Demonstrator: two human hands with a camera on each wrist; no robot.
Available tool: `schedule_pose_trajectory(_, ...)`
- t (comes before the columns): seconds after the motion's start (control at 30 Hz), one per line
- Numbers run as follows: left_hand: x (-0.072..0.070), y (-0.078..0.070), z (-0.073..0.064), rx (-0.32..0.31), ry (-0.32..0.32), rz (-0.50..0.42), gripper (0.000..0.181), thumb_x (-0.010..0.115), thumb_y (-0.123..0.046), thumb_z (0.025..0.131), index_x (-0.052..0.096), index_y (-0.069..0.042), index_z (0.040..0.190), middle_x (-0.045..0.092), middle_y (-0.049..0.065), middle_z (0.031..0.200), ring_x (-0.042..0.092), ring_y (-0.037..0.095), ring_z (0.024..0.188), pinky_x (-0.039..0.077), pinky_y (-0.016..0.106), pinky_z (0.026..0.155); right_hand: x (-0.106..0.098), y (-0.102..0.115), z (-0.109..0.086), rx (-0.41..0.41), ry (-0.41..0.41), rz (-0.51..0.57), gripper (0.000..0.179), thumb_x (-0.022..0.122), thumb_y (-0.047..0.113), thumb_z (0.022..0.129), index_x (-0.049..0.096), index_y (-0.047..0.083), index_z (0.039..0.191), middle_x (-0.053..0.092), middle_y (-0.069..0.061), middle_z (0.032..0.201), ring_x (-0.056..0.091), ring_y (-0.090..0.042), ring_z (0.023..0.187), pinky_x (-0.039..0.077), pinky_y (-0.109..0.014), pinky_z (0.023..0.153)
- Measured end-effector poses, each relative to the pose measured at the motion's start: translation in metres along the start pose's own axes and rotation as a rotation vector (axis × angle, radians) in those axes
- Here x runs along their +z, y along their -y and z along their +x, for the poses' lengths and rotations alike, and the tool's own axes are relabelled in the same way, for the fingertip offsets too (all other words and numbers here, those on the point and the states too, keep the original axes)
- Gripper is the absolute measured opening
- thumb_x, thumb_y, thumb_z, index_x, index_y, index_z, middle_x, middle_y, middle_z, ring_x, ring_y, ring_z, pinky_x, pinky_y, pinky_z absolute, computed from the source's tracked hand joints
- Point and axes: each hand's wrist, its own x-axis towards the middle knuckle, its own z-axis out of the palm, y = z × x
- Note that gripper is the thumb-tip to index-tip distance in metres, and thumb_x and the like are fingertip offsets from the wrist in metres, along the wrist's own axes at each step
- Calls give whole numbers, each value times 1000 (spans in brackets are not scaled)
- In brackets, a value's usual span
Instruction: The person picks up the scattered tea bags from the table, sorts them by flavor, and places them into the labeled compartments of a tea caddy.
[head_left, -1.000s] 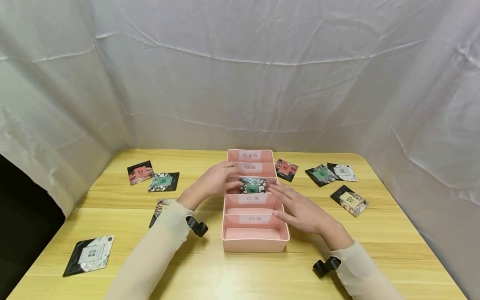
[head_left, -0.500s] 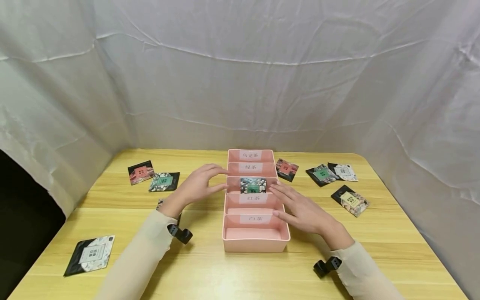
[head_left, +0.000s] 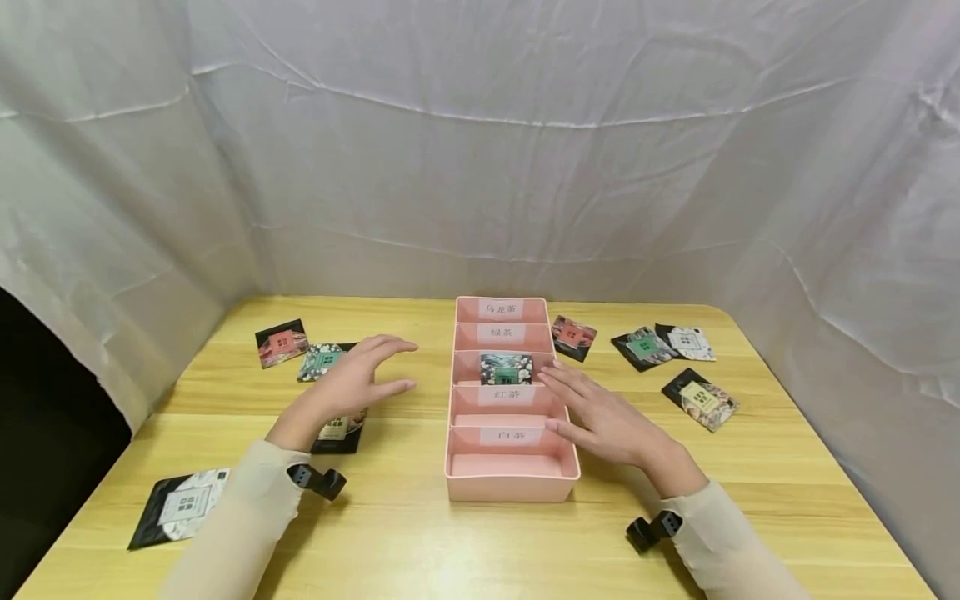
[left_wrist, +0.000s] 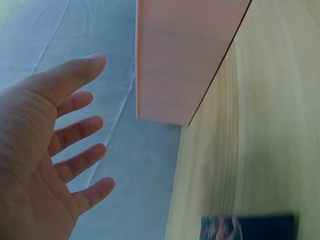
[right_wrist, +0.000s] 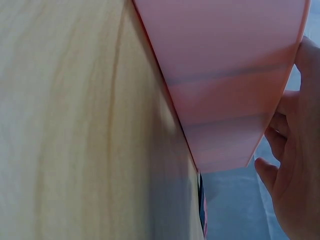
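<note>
Both our hands are empty, left hand [head_left: 341, 387] spread wide above the table [head_left: 412, 533], right hand [head_left: 603, 418] relaxed against the pink box [head_left: 513, 488], which we best steady lightly, a green-labelled sachet [head_left: 506, 368] sitting in its middle compartment [head_left: 467, 367].

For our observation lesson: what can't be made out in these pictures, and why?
Head view: part of the left green-labelled packet, hidden by the left hand.
Head view: lettering on the boxed packet, too small.
Left wrist view: rest of a dark packet, cut off by bottom edge.
</note>
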Motion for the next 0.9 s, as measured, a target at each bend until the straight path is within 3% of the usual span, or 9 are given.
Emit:
schedule_pose_trajectory(0.3, -11, 17, -14, -60, 19, -27, 60, 67, -43, 92, 50, -17, 142, 45, 12, 145, 40, 35, 133, 33, 60, 107, -1, -1, -1, 2, -12, -8, 68, 49, 47, 100, 28, 14, 156, 23, -6, 161, 19, -25, 147, 29, -52, 113)
schedule_pose_trajectory(0.63, -13, 36, -35, -91, 81, -67, 60, 70, -34, 92, 48, -10, 144, 42, 19, 146, 39, 42, 132, 36, 63, 104, -1, -1, -1, 0, -13, -2, 68, 50, 46, 100, 27, 15, 156, 22, -5, 161, 19, -25, 147, 29, -52, 113)
schedule_pose_trajectory(0.9, -12, 49, -54, -98, 112, -70, 60, 72, -31, 90, 51, -6, 140, 46, 20, 141, 43, 42, 129, 39, 62, 101, -1, 0, 0, 5, 8, 11, 68, 49, 47, 100, 27, 15, 156, 21, -4, 161, 18, -25, 147, 29, -53, 113)
